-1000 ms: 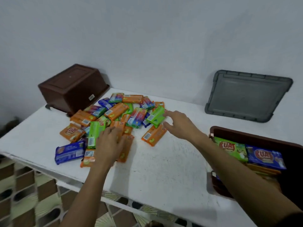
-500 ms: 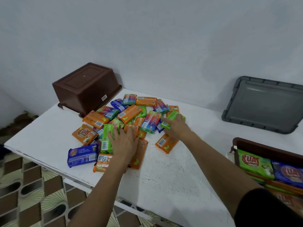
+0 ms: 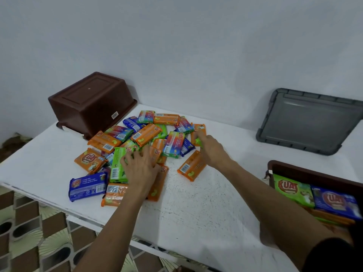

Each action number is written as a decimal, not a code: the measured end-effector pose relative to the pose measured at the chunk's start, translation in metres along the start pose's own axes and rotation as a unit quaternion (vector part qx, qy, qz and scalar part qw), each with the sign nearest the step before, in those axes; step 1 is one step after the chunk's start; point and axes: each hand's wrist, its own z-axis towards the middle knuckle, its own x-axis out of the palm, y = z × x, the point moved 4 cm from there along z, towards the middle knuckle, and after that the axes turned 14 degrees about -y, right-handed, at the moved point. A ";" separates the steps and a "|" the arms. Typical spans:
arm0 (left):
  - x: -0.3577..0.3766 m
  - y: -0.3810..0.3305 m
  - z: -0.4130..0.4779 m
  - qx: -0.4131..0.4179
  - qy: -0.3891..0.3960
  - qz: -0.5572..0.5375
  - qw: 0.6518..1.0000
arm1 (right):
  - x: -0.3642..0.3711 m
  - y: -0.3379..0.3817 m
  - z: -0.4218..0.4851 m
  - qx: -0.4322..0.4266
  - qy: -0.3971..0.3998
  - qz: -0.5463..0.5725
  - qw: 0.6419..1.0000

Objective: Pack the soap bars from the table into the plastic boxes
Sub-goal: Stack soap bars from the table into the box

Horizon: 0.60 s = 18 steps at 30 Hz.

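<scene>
From the part-filled plastic box at 4 o'clock, I fear the blue soap bar at the surface's 7 o'clock edge slips off if my left hand, spread flat on the soap bars, shoves, while at 1 o'clock my right hand, whose grip I cannot tell, drags neighbours.

Med-bright, soft, even indoor light w/ cool bluish cast on wall; source out of view. Faint soft shadows only: under arms on tabletop, behind upturned box. Dull sheen on lid. Motion blur on right grip & bars in right box. Wide-angle bend at edges; floor at bottom left smeared. Overall slightly soft.
</scene>
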 end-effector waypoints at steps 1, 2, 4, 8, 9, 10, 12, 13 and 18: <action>-0.002 -0.001 -0.001 -0.009 -0.003 -0.018 1.000 | -0.010 -0.002 -0.002 0.004 -0.011 0.022 1.000; -0.004 -0.003 -0.002 -0.014 -0.007 -0.035 0.999 | -0.020 -0.004 -0.004 0.012 -0.024 0.053 0.998; -0.011 -0.009 -0.004 -0.016 -0.019 -0.063 0.998 | -0.040 -0.012 -0.010 0.036 -0.057 0.129 0.989; -0.032 -0.031 -0.008 -0.002 -0.033 -0.157 0.987 | -0.074 -0.029 -0.026 0.072 -0.090 0.241 0.964; -0.037 -0.038 -0.010 -0.003 -0.033 -0.178 0.983 | -0.082 -0.034 -0.031 0.078 -0.096 0.257 0.959; -0.041 -0.045 -0.011 -0.004 -0.035 -0.201 0.979 | -0.090 -0.040 -0.037 0.082 -0.102 0.269 0.954; -0.045 -0.059 -0.013 -0.001 -0.048 -0.239 0.970 | -0.105 -0.052 -0.049 0.087 -0.107 0.293 0.946; -0.048 -0.066 -0.014 0.007 -0.058 -0.251 0.966 | -0.112 -0.058 -0.056 0.087 -0.105 0.307 0.942; -0.065 -0.104 -0.022 0.036 -0.097 -0.360 0.927 | -0.148 -0.085 -0.099 0.110 -0.100 0.363 0.920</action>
